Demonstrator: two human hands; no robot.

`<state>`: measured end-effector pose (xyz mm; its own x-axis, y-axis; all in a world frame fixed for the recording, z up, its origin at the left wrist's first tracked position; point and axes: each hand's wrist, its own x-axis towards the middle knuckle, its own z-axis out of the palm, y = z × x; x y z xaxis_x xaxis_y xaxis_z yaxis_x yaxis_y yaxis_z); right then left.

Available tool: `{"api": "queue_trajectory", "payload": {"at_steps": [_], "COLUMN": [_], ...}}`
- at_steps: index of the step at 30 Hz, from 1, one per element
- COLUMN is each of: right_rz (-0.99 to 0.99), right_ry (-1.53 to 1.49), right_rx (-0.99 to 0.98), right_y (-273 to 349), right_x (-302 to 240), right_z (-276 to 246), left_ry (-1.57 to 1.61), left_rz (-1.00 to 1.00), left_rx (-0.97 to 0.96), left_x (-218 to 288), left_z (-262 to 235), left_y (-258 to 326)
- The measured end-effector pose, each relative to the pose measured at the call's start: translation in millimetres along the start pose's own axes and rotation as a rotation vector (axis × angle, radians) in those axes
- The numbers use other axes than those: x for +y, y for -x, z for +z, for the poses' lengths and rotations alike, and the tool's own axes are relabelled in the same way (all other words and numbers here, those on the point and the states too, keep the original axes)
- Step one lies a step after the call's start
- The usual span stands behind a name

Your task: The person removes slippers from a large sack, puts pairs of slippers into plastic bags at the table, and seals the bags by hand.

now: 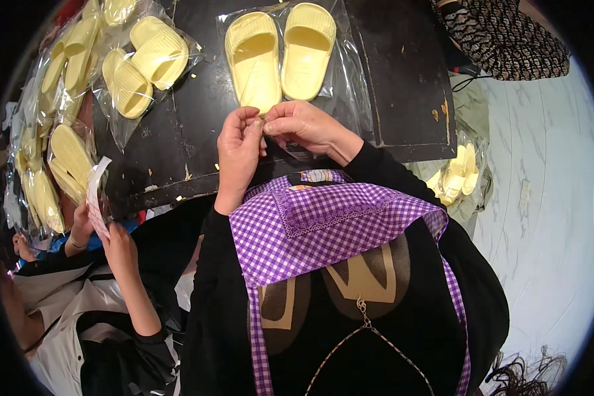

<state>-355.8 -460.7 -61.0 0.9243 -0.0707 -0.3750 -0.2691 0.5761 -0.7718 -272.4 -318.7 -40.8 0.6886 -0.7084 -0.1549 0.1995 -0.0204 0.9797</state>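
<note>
Two pale yellow slide slippers, the left one (pixel 255 63) and the right one (pixel 307 53), lie side by side in a clear plastic bag (pixel 353 86) on the dark table. Their heels point toward me. Just below the left slipper's heel, my left hand (pixel 239 148) and my right hand (pixel 307 129) meet, thumbs and fingertips pinched together. Both seem to grip the near edge of the bag, though the film between the fingers is barely visible.
Bagged yellow slippers (pixel 155 56) and a heap of more bags (pixel 46 152) fill the table's left. A co-worker's hand (pixel 121 247) at lower left holds a pink-and-white strip (pixel 98 198). Another person's patterned sleeve (pixel 508 39) is at upper right. Bagged slippers (pixel 460 173) sit below the table's right edge.
</note>
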Motion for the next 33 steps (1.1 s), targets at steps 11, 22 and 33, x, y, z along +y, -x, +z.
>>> {"api": "queue_trajectory", "payload": {"at_steps": [11,22,33], "right_rz": [-0.073,-0.067,-0.069], "right_ry": [-0.139,-0.103,0.211], "right_rx": [-0.101,-0.050,0.062], "right_y": [4,9,10], "right_x": [8,-10,-16], "right_z": [-7,1,14], "left_ry": [0.158,0.069,-0.069], "left_rz": [0.079,0.023,0.050], "left_rx": [-0.016,-0.070,-0.044], "left_x": [-8,-5,-6], "left_z": [-1,-5,-4], "left_y": [-3,-3,-3]}}
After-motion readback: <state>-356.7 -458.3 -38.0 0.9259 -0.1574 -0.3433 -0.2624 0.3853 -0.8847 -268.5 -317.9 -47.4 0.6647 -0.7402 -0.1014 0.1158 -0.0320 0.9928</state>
